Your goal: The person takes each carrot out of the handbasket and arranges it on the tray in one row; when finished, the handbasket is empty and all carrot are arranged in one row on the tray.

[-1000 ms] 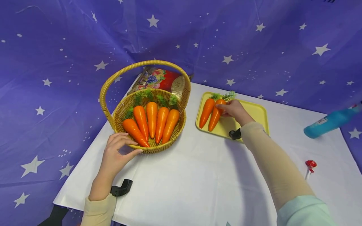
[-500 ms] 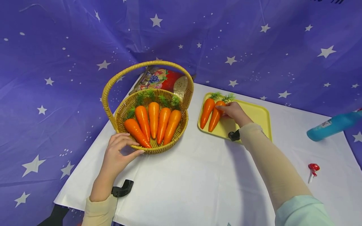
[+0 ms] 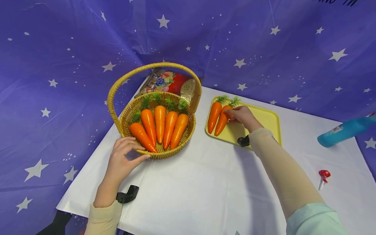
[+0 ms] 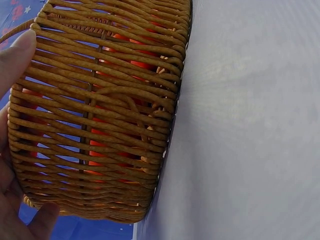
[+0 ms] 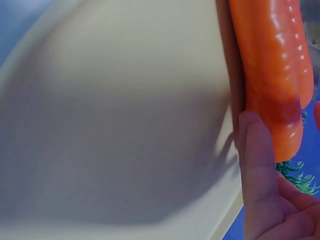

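A round wicker basket (image 3: 164, 155) with a tall arched handle holds several orange carrots (image 3: 160, 124) with green tops. My left hand (image 3: 121, 161) grips its near left rim, the thumb (image 4: 20, 50) and fingers spread along the weave in the left wrist view. On a yellow tray (image 3: 265, 120) to the right, two carrots lie side by side. My right hand (image 3: 242, 116) pinches the right one, the carrot (image 3: 222, 121), near its thick end. In the right wrist view, a finger (image 5: 257, 165) lies along the underside of this carrot (image 5: 272, 75). The other tray carrot (image 3: 215, 114) is just left of it.
Behind the basket lies a red package (image 3: 179, 83) with a fruit print. A blue bottle (image 3: 343, 132) lies tilted at the far right, and a red lollipop (image 3: 324, 174) is nearer. A starry purple cloth (image 3: 241, 39) hangs behind the white table (image 3: 188, 195).
The carrot in my right hand has shifted slightly left, closer to the other tray carrot, and its green top has swung left. My left hand stays on the basket rim.
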Tool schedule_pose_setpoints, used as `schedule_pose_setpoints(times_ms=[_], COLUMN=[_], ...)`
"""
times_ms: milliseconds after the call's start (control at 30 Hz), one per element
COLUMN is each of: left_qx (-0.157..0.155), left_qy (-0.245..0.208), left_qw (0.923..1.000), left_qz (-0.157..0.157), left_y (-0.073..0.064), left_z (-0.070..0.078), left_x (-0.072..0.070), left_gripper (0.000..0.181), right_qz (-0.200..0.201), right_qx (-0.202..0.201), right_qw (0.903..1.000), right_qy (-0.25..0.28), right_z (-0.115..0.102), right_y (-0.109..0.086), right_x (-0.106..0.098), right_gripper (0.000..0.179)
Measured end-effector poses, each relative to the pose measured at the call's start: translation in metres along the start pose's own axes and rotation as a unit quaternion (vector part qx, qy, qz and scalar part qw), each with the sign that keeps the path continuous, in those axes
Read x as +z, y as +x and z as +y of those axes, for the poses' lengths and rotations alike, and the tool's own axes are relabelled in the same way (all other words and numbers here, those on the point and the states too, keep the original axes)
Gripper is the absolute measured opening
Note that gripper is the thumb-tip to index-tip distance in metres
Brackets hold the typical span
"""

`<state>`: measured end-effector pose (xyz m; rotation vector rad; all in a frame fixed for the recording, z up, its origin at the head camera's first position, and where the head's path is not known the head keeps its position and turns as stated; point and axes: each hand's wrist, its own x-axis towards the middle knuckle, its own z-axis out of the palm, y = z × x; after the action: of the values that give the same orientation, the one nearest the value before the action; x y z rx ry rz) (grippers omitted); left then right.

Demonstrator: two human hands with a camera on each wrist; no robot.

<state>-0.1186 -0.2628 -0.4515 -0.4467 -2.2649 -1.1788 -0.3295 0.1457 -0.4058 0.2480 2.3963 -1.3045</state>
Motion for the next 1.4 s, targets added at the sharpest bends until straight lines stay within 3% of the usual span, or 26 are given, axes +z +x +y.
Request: schedule_pose_setpoints(times_ms=[200, 367, 567, 833, 1000, 1167, 1300, 1400], left_qx=[0.012, 0.012, 0.006, -0.002, -0.002, -0.005, -0.017, -0.017], left_qy=[-0.002, -0.001, 0.002, 0.004, 0.008, 0.015, 0.019, 0.017], left_qw=[0.9999, 0.9999, 1.0000, 1.0000, 0.9999, 0.9998, 0.9996, 0.9996], left_qz=[0.005, 0.003, -0.001, -0.005, -0.007, -0.009, -0.015, -0.017], left_y=[0.001, 0.000, 0.001, 0.001, 0.000, 0.000, 0.001, 0.002], left_z=[0.001, 0.000, 0.003, 0.004, 0.004, 0.006, 0.008, 0.009], left_x=[-0.002, -0.001, 0.000, -0.001, -0.001, -0.003, -0.004, -0.002], left_gripper=[0.036, 0.037, 0.033, 0.033, 0.033, 0.034, 0.033, 0.034], right_qz=[0.009, 0.063, 0.106, 0.087, 0.057, -0.003, -0.046, -0.059], right_qx=[-0.005, -0.020, -0.091, -0.195, -0.257, -0.302, -0.314, -0.313], right_qw=[0.9999, 0.9963, 0.9858, 0.9717, 0.9542, 0.9342, 0.9098, 0.8812], right_qy=[-0.003, -0.055, -0.093, -0.100, -0.142, -0.189, -0.267, -0.350], right_z=[-0.005, -0.014, -0.035, -0.062, -0.073, -0.092, -0.112, -0.122], right_y=[-0.005, -0.015, -0.031, -0.076, -0.104, -0.116, -0.111, -0.101], right_x=[-0.002, -0.007, -0.010, 0.011, 0.036, 0.066, 0.093, 0.111], right_gripper=[0.075, 0.073, 0.061, 0.036, 0.027, 0.028, 0.035, 0.039])
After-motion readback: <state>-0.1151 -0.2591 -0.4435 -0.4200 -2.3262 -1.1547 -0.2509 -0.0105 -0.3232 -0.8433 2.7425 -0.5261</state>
